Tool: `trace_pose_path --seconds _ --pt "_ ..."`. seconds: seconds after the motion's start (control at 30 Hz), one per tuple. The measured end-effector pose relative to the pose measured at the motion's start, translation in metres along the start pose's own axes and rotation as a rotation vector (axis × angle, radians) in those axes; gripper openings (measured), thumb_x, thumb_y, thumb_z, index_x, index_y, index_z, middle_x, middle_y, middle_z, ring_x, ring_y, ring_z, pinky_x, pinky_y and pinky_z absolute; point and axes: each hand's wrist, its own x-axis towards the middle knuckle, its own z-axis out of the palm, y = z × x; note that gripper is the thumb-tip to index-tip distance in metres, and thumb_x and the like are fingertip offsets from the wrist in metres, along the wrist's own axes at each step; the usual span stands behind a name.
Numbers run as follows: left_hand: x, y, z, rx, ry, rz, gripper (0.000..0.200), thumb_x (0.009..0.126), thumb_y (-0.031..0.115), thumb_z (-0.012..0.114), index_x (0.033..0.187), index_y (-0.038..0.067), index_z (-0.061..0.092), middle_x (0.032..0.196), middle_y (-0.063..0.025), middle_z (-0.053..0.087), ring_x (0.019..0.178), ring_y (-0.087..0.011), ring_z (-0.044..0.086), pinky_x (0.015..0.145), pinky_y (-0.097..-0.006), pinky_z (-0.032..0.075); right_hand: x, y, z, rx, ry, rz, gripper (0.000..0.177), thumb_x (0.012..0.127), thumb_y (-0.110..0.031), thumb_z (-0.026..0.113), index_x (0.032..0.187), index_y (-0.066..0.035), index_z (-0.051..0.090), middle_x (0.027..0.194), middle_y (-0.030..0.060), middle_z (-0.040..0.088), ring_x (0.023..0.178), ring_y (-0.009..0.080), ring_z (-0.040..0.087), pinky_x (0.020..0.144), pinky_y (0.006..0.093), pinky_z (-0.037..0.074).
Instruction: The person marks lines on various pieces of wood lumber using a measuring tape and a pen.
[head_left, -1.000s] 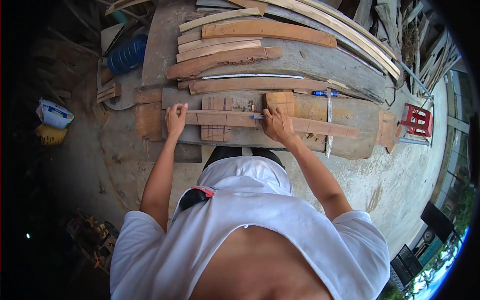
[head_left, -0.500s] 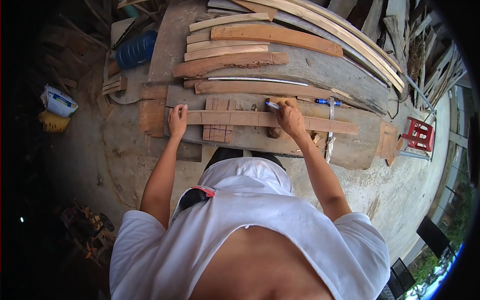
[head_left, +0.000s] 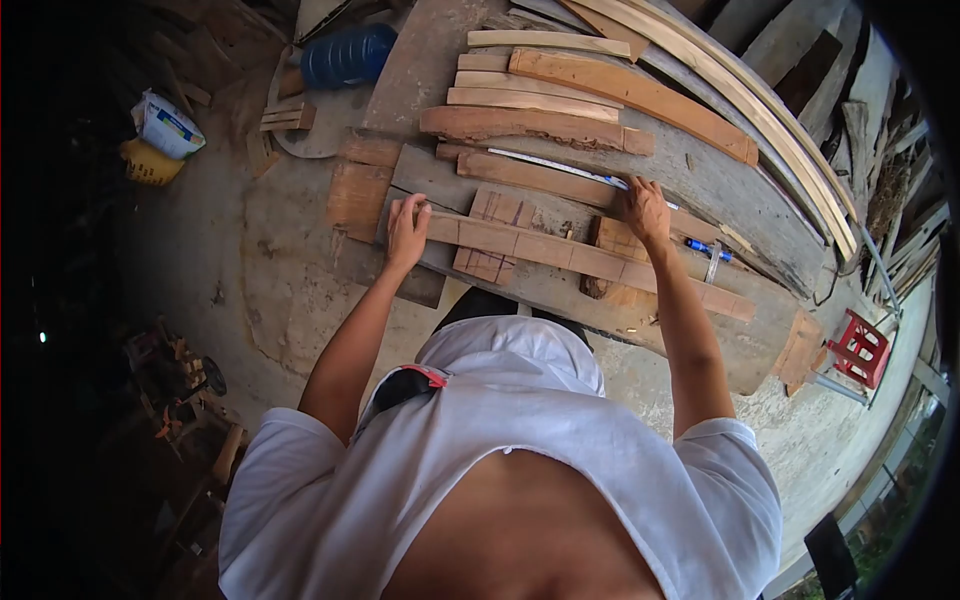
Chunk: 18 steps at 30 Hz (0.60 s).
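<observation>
A long, narrow wooden strip [head_left: 560, 252] with dark cross lines lies across two wood blocks, the left one [head_left: 490, 230] marked with a grid of lines. At the strip's left end, my left hand [head_left: 407, 235] is closed around it with thumb and fingers. My right hand [head_left: 648, 212] is beyond the strip, its fingers closed on a blue-and-white pen [head_left: 614, 183]. That hand is over a thin white ruler [head_left: 545, 166], which rests along another plank [head_left: 540, 178]. Part of the ruler is hidden under the hand.
Several boards [head_left: 540, 125] lie farther back on the bench. Right of my hand is a blue item [head_left: 708, 250] with a pale strip. A blue water bottle [head_left: 347, 56] is at upper left, a red stool [head_left: 859, 348] at right. Stacked timber stands at upper right.
My right hand has moved from above the wooden strip, away from my body and right, to the ruler, carrying the pen. My left hand stays at the strip's end. The view has turned.
</observation>
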Motion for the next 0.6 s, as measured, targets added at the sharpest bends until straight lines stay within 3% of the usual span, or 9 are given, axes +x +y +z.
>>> trace_pose_path --seconds 0.17,0.23,0.37,0.6 --pt "-0.015 -0.001 -0.004 -0.057 -0.011 -0.067 0.034 0.100 0.030 0.051 0.128 0.010 0.055 0.111 -0.0183 0.054 0.108 -0.0386 0.053 0.096 -0.0439 0.042 0.010 0.004 0.004 0.034 -0.098 0.008 0.032 0.090 -0.022 0.057 0.119 -0.007 0.060 0.114 0.0181 0.059 0.106 0.0403 0.059 0.093 0.0466 0.048" --pt "-0.018 0.000 -0.002 -0.066 -0.008 -0.079 0.035 0.101 0.030 0.050 0.130 0.011 0.053 0.113 -0.0190 0.054 0.109 -0.0394 0.053 0.097 -0.0445 0.042 0.018 0.004 -0.005 0.048 -0.233 0.025 0.030 0.089 -0.022 0.059 0.114 -0.006 0.062 0.113 0.0198 0.059 0.106 0.0411 0.059 0.092 0.0474 0.049" --pt "-0.014 0.001 0.006 -0.109 0.016 -0.103 0.036 0.101 0.030 0.049 0.131 0.011 0.051 0.116 -0.0200 0.054 0.111 -0.0403 0.052 0.098 -0.0454 0.041 0.032 0.013 -0.013 0.046 -0.279 -0.074 0.027 0.087 -0.019 0.062 0.109 -0.005 0.064 0.110 0.0196 0.059 0.103 0.0416 0.059 0.088 0.0480 0.050" --pt "-0.010 -0.003 0.009 -0.139 -0.015 -0.120 0.033 0.101 0.028 0.049 0.127 0.008 0.053 0.117 -0.0196 0.058 0.112 -0.0391 0.054 0.098 -0.0455 0.043 0.005 -0.032 -0.068 -0.060 0.164 -0.173 0.011 0.087 -0.007 0.059 0.098 -0.006 0.059 0.096 0.0119 0.058 0.090 0.0340 0.057 0.074 0.0453 0.051"
